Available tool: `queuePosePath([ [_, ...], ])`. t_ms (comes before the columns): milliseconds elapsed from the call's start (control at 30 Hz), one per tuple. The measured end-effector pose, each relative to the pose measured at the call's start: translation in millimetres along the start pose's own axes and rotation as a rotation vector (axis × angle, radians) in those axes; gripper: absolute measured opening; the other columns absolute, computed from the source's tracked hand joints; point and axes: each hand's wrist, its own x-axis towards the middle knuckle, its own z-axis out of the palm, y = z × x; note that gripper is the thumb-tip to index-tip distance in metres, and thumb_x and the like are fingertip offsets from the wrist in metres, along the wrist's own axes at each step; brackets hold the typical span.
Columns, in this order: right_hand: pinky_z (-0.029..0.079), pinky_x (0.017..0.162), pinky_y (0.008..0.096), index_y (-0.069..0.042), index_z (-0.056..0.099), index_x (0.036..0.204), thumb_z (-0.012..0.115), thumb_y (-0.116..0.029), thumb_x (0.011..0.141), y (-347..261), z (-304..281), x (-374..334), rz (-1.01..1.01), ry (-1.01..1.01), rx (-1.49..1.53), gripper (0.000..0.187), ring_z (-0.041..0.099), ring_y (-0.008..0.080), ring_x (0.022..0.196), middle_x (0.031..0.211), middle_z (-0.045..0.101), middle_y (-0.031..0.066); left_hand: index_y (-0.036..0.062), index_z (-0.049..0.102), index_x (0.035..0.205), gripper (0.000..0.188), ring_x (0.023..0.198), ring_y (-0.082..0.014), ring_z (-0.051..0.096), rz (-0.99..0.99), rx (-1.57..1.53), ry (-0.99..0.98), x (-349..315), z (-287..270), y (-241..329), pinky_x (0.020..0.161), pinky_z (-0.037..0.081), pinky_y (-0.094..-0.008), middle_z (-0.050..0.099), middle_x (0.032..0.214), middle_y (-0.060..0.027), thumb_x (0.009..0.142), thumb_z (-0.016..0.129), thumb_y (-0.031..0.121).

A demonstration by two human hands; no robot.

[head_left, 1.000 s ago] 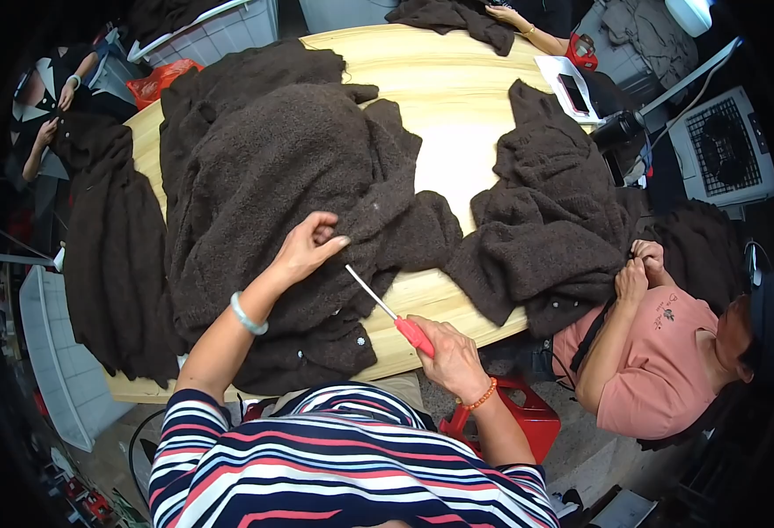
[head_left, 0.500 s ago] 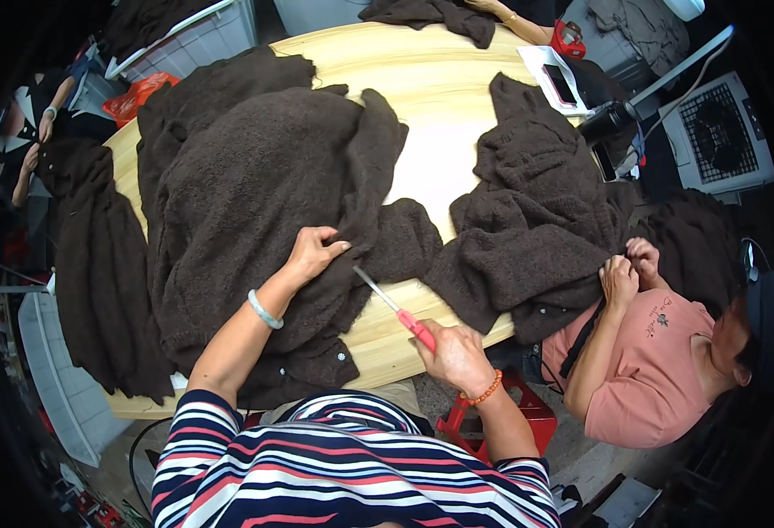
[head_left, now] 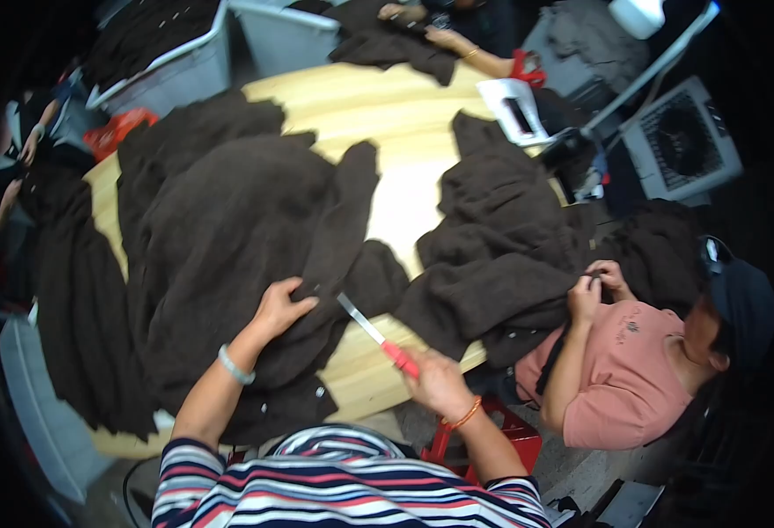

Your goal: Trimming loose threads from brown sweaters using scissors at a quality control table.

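Observation:
A dark brown knitted garment (head_left: pixel 228 202) lies heaped on the light wooden table (head_left: pixel 378 387) before me. My left hand (head_left: pixel 274 312) rests on its right part, thumb and forefinger apart. A small pale spot shows on the knit beside the thumb. In my right hand (head_left: pixel 440 385) is a red-handled tool with a slim metal blade (head_left: pixel 365 321), pointing up and left. Its tip is over the knit, a little right of my left thumb; whether it touches is unclear. Small shiny buttons (head_left: pixel 320 392) dot the garment's near edge. Motion blurs the picture.
At the right, a person in a pink top (head_left: pixel 616 378) handles another brown garment (head_left: pixel 501 220). More brown knitwear (head_left: pixel 79 308) hangs over the left edge. Grey bins (head_left: pixel 171 79) stand behind. A lamp (head_left: pixel 651 66) and a red stool (head_left: pixel 510 440) are at the right.
The whole view has shifted, so the table and garments sit lower and further left. My left thumb and forefinger are further apart. The red-handled tool stays in my right hand.

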Motion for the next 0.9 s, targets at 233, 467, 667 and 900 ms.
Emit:
queuePosePath([
  [233, 0.052, 0.069, 0.0504, -0.017, 0.062, 0.115, 0.061, -0.030, 0.088, -5.7, 26.2, -8.9, -0.121, -0.326, 0.088, 0.030, 0.066, 0.0396, 0.076, 0.076, 0.067, 0.0180, -0.0036, 0.064, 0.079, 0.017, 0.063, -0.0165, 0.059, -0.093, 0.070, 0.131, -18.7, -0.5, -59.2, 0.060, 0.046, -0.0347, 0.066, 0.069, -0.0130, 0.078, 0.072, 0.011],
  [467, 0.052, 0.076, 0.0448, -0.011, 0.062, 0.115, 0.063, -0.020, 0.087, -11.2, -0.4, -7.8, 0.006, -0.009, 0.069, 0.029, 0.064, 0.0351, 0.086, 0.089, 0.067, 0.0156, -0.0027, 0.067, 0.091, 0.019, 0.074, -0.0085, 0.057, -0.136, -0.100, 0.099, -1.5, -6.9, -27.3, 0.067, 0.047, -0.0283, 0.066, 0.077, -0.0043, 0.083, 0.071, 0.013],
  [667, 0.052, 0.078, 0.0438, -0.011, 0.062, 0.117, 0.063, -0.015, 0.086, -10.2, 21.6, -7.1, -0.023, 0.009, 0.087, 0.032, 0.065, 0.0346, 0.087, 0.094, 0.068, 0.0153, -0.0015, 0.067, 0.100, 0.026, 0.076, -0.0075, 0.057, -0.391, -0.422, 0.060, 4.5, 2.9, -24.1, 0.071, 0.048, -0.0239, 0.066, 0.086, -0.0005, 0.084, 0.074, 0.017],
  [900, 0.053, 0.076, 0.0432, -0.010, 0.061, 0.119, 0.064, -0.015, 0.086, -9.2, 26.9, -13.4, -0.050, 0.058, 0.067, 0.034, 0.065, 0.0345, 0.085, 0.094, 0.068, 0.0156, -0.0008, 0.067, 0.099, 0.020, 0.077, -0.0070, 0.058, -0.352, -0.395, 0.055, 11.1, 7.9, -25.1, 0.070, 0.049, -0.0228, 0.065, 0.086, -0.0007, 0.085, 0.073, 0.011],
])
